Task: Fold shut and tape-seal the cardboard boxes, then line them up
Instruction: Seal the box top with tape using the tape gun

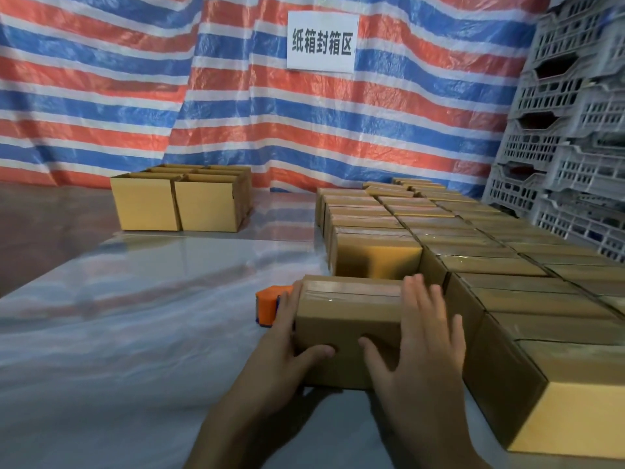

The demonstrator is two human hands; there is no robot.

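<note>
While your hands bracket the taped box [348, 319], the sheeted table [135, 316] lies open to its left.
The lined-up sealed boxes [507, 282] stand near its right end and far edge. Your left hand [284, 360] and right hand [422, 336] lie flat against its ends, fingers straight and slightly spread, thumbs on the near face. A tape dispenser [270, 304] sits just beyond your left fingers.

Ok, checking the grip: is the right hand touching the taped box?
Touching. Head view: right hand flat against the taped box, thumb pressed on its front face.
</note>
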